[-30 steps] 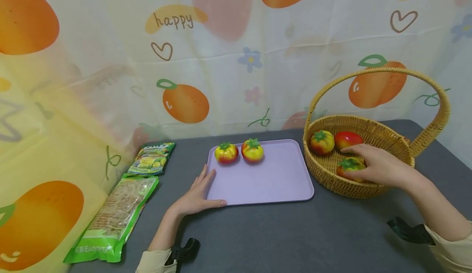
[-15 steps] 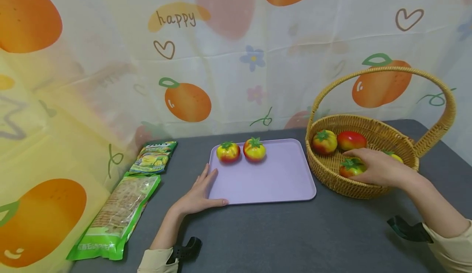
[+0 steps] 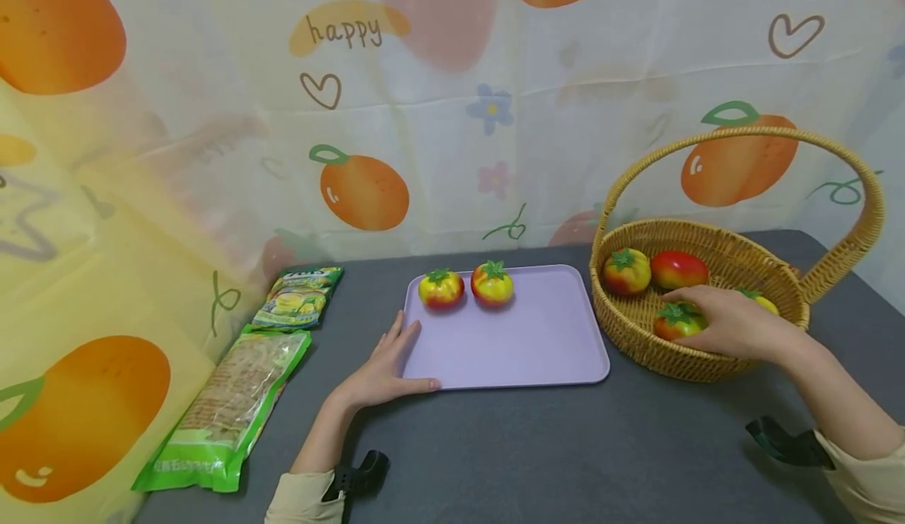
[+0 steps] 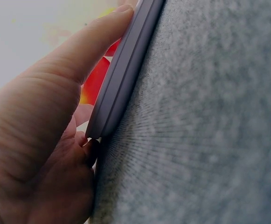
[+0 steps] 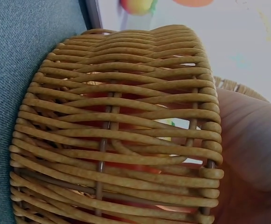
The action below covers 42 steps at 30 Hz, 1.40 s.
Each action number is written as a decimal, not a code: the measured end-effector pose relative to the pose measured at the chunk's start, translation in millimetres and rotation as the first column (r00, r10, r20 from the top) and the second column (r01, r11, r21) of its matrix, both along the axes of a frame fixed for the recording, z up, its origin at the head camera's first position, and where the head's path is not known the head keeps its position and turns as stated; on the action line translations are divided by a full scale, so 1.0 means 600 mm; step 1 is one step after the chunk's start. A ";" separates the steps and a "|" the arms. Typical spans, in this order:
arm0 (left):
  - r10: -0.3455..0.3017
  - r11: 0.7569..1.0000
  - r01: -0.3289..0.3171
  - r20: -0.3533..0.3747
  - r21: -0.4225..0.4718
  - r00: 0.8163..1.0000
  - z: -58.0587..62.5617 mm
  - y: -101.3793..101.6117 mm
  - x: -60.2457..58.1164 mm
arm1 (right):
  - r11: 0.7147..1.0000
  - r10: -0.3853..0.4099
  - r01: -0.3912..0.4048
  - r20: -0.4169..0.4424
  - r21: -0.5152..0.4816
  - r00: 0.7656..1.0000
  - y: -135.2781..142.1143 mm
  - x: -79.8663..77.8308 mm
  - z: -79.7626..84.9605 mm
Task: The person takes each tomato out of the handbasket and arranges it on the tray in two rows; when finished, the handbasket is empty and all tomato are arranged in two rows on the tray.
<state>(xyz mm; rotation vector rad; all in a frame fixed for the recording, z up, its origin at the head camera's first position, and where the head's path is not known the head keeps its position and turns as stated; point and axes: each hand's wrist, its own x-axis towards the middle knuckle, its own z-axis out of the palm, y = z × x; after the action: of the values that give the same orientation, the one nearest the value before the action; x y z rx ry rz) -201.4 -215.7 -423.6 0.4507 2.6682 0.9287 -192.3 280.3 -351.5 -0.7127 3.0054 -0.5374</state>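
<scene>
My right hand (image 3: pixel 738 324) reaches into the wicker basket (image 3: pixel 650 355). Thumb and fingers grip a red-and-yellow tomato (image 3: pixel 679 320) with a green leafy top. Behind it in the basket are a similar tomato (image 3: pixel 626 271) and a smooth red fruit (image 3: pixel 679 269). Another yellow fruit (image 3: pixel 763 302) is partly hidden by that hand. At the left front corner of the lilac tray (image 3: pixel 516 351), my left hand (image 3: pixel 378 375) rests with extended fingers along the side and thumb on the front rim (image 4: pixel 126 70). Two more tomatoes, a left one (image 3: pixel 441 290) and a right one (image 3: pixel 492 283), sit on the tray.
To the left lie a green-edged clear food bag (image 3: pixel 222 410) and a smaller green packet (image 3: pixel 298 296). The basket's tall handle (image 3: pixel 742 131) arches over its opening. A printed cloth (image 3: pixel 438 115) hangs behind the grey table (image 3: pixel 523 453).
My right hand's fingers have come down and closed around the tomato in the basket. The left hand stays at the tray corner. The head view has shifted slightly.
</scene>
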 end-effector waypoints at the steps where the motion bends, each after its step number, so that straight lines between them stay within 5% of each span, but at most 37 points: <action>1: -0.002 1.000 0.002 -0.001 0.001 1.000 0.000 0.000 0.000 | 1.000 -0.006 0.006 -0.011 -0.006 1.000 0.000 0.001 0.000; 21: -0.003 1.000 0.003 0.006 -0.002 1.000 0.002 0.000 -0.001 | 0.959 -0.209 0.188 -0.081 -0.213 0.975 -0.037 0.021 0.014; 35: -0.025 1.000 0.025 -0.022 0.006 0.999 0.004 0.001 -0.001 | 0.924 -0.263 0.210 -0.133 -0.319 0.956 -0.076 0.028 0.038; 42: -0.021 1.000 0.021 -0.020 0.003 1.000 0.002 0.000 0.000 | 0.920 -0.234 0.178 -0.125 -0.349 0.964 -0.095 0.032 0.048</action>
<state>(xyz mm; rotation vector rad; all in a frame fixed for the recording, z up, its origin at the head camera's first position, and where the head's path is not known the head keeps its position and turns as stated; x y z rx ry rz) -201.2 -215.6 -422.3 0.4900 2.6754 0.9274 -172.9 223.4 -322.7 -0.4653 3.2006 -1.0714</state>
